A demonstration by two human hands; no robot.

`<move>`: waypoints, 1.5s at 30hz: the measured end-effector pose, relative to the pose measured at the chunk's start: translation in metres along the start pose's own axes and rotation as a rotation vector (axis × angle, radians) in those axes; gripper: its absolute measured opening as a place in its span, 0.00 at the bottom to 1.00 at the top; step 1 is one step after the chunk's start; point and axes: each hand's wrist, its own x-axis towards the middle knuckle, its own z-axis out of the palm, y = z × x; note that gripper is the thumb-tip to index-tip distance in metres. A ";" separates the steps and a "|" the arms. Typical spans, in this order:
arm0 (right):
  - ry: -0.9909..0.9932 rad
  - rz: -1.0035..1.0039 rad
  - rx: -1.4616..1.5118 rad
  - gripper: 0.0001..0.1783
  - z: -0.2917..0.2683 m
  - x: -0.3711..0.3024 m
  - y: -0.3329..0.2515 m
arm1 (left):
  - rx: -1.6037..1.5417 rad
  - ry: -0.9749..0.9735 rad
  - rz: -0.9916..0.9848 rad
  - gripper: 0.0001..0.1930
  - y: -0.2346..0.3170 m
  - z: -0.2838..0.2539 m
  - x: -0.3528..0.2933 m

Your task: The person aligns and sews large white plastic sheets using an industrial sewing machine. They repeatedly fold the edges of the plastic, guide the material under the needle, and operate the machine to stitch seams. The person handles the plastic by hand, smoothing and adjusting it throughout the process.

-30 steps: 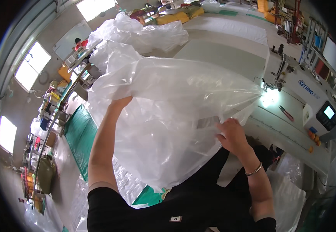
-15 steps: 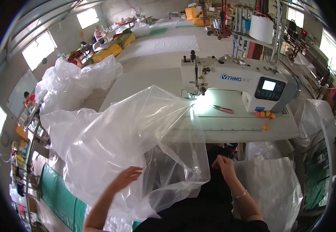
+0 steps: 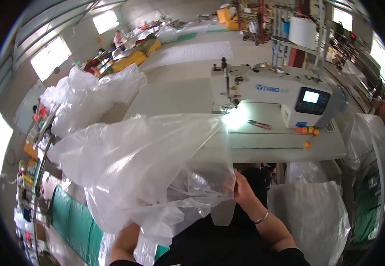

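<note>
The right hand [image 3: 242, 191] pinches an edge of the clear plastic bag [image 3: 143, 168] between closed fingers, just in front of the sewing table [image 3: 263, 150], while the left hand [image 3: 128, 237] is mostly hidden under the film, so I cannot tell how it grips. The bag billows up and leftward across the lap, apparently held by its edge so the sheet hangs free and can be straightened. Beyond it stand the white sewing machine [image 3: 285, 93], small scissors [image 3: 259, 125] and more bagged plastic [image 3: 90, 97].
</note>
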 end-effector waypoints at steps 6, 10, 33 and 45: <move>0.423 -0.425 -1.300 0.11 0.010 -0.020 -0.018 | -0.087 -0.010 -0.027 0.31 -0.041 -0.143 -0.021; 0.478 -0.575 -1.515 0.12 -0.051 -0.009 -0.022 | -0.436 -0.002 0.027 0.31 -0.037 -0.208 -0.033; 0.366 -0.343 -1.295 0.12 -0.040 -0.012 -0.036 | -0.879 1.565 -0.038 0.15 -0.136 -0.121 -0.196; 0.381 -0.279 -1.449 0.18 0.010 -0.028 -0.028 | 0.725 0.566 0.005 0.34 -0.110 -0.388 -0.027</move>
